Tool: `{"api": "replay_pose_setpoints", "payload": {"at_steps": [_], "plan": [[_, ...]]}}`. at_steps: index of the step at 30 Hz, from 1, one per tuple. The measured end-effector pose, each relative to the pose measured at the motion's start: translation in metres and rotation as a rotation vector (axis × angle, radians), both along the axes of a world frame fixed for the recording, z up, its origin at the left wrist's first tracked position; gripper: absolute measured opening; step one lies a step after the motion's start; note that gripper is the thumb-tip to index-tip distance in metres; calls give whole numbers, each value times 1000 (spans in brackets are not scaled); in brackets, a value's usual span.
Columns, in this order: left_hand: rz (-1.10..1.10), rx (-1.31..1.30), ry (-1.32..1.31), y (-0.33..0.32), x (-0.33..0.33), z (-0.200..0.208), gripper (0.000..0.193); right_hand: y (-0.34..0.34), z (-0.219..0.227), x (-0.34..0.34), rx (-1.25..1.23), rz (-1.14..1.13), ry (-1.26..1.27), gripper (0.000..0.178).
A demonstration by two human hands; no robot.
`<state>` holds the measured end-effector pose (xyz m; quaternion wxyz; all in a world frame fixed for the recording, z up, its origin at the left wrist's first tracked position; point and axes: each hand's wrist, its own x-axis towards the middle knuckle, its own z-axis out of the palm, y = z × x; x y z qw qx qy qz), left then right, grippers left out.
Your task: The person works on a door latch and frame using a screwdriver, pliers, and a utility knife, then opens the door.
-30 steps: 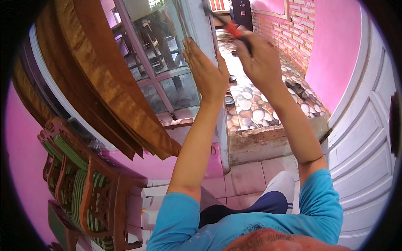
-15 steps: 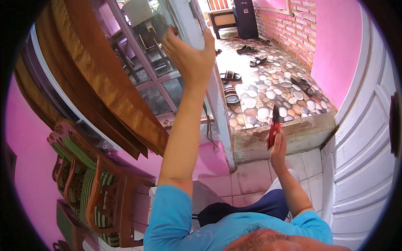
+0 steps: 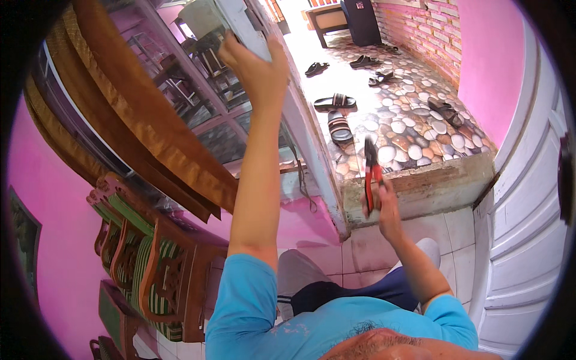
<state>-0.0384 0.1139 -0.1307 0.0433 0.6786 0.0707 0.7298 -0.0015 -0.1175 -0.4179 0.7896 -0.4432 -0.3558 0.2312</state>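
Note:
My left hand (image 3: 258, 72) is raised at the upper left with thumb and fingers spread apart. It is in front of the pale door post (image 3: 243, 27), on which a dark latch plate (image 3: 254, 19) shows; whether the fingers touch the post I cannot tell. Lower and to the right, my right hand (image 3: 387, 204) is closed around a pair of pliers (image 3: 373, 174) with red handles. Their dark jaws point up and away from me, above the raised step, and are a little blurred.
Several sandals (image 3: 341, 126) lie on the pebble-patterned floor (image 3: 402, 129) beyond the concrete step (image 3: 420, 183). A white panelled door (image 3: 522, 234) stands at the right. Brown curtains (image 3: 138, 114) hang beside the window at the left, above a carved wooden chair (image 3: 162, 270) with striped cushions.
My right hand has swung left with the pliers, whose jaws now tilt leftward. My left hand has shifted slightly left and down, nearer the latch plate in view. The whole view has turned a little.

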Motion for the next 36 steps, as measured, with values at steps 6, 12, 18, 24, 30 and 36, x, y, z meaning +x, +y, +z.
{"api": "replay_pose_setpoints", "payload": {"at_steps": [6, 12, 18, 24, 30, 36], "plan": [[-147, -35, 33, 4, -15, -42, 61, 39, 178, 3, 50, 235, -84, 35], [-517, -204, -117, 9, -8, -43, 53, 83, 241, -3, 359, 85, -37, 55], [-725, -285, -175, 9, -11, -43, 51, 92, 246, -7, 141, 228, -174, 55], [-740, -264, -186, 9, -5, -43, 52, 91, 252, 3, 98, 260, -194, 53], [-750, -255, -185, 6, -5, -45, 54, 89, 254, 4, 63, 280, -174, 54], [-759, -290, -216, 6, -6, -44, 51, 87, 252, -2, 148, 207, -181, 53]]}}
